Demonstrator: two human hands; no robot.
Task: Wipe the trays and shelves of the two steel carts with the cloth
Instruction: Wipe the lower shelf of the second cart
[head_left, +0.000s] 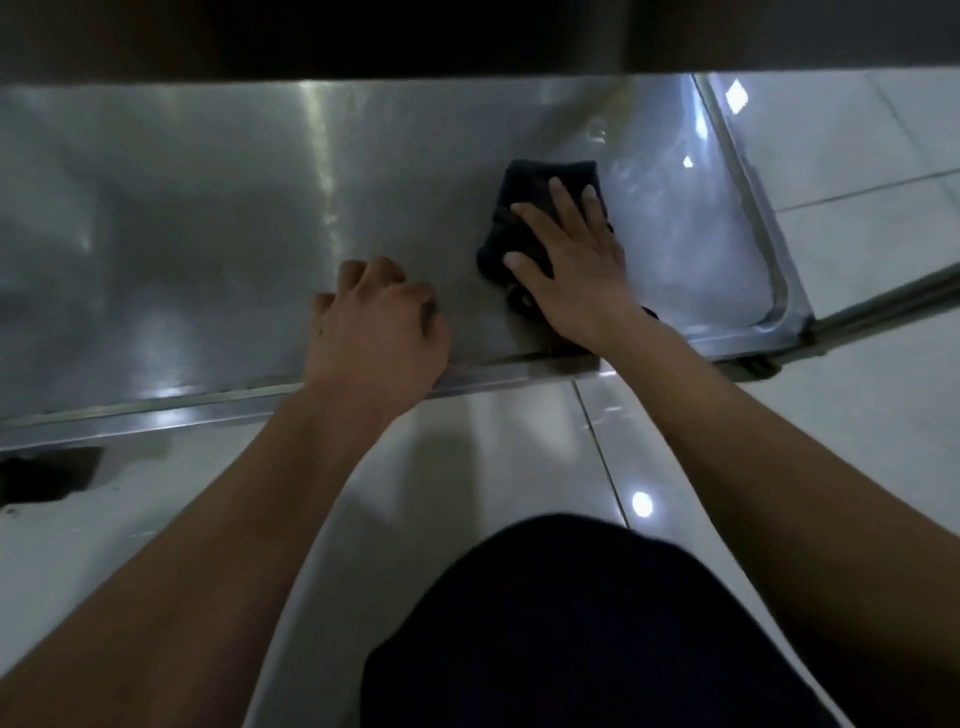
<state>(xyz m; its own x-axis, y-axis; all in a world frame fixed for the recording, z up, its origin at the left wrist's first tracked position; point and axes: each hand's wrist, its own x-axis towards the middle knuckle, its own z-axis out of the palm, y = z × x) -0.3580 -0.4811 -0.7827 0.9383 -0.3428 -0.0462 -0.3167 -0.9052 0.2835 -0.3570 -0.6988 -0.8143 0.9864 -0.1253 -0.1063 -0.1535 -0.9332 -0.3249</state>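
Head view, looking down onto a low steel shelf (208, 218) of a cart; it spans the upper half of the frame from the left edge to the right of centre.

Right hand (569, 260): flat, fingers straight and spread, palm down on a dark cloth (524, 208). The cloth lies bunched on the shelf just right of centre frame, its far edge showing beyond the fingertips and a small part sticking out below the wrist. The hand presses on it and does not pinch it.

Left hand (376, 322): at centre frame, fingers curled into a loose fist, knuckles resting on the shelf just inside its near rim (493, 371). Nothing visible inside the fist. The two hands are near each other, not touching.

The shelf shows streaky reflections, brighter at its right end. Its raised right rim runs diagonally down the upper right of the frame to a rounded corner, where a steel cart leg (883, 304) leads off to the right edge.

Across the top of the frame sits a dark band, the underside of something above the shelf; cannot tell what.

Glossy white tiled floor (519, 452) fills the lower half and the right side. A dark garment (571, 634) on the person covers the bottom centre. Dark patch at lower left edge; unidentifiable.
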